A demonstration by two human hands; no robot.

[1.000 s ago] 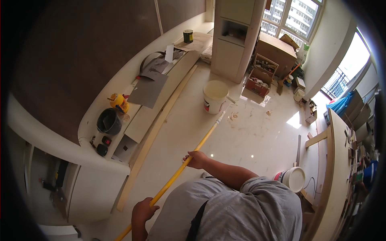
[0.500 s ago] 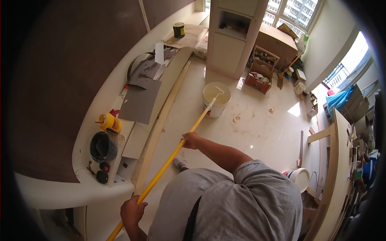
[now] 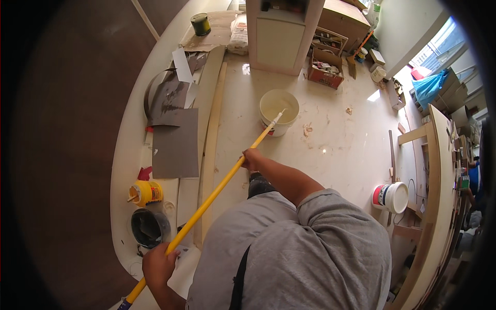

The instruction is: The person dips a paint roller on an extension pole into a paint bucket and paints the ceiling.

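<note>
- Clock is running from the right grip [image 3: 251,159], 12 being straight ahead.
- White bucket [image 3: 291,124] is standing open at 1 o'clock, pale stuff sitting inside.
- Red carton [image 3: 324,78] is sitting farther out at 1, loaded with odds and ends; broom [image 3: 352,66] is leaning at 2.
- Cabinet column [image 3: 279,44] is blocking 12, beyond the bucket.
- Long pale board [image 3: 213,129] is lying at 10; grey sheet [image 3: 178,147] is covering part of the ledge at 9.
- Yellow tub [image 3: 147,192] and black bucket [image 3: 150,241] are standing side by side at 8, near the left grip [image 3: 160,263].
- Lidded white pail [image 3: 382,195] is standing between 3 and 4; counter [image 3: 439,155] is closing off 3.
- Right grip is clamping the yellow pole [image 3: 206,205], fingers wrapping round it.
- Left grip, at 7, is clamping the same pole lower down.
- Pole is slanting from 7 to 1, its white far end hanging inside the bucket rim; can't tell if it's touching.
- Floor [image 3: 330,170] is shining, pale, with brownish marks showing at the bucket's 4 o'clock.
- Daylight is coming in at 2, past a blue plastic sheet [image 3: 430,87].
</note>
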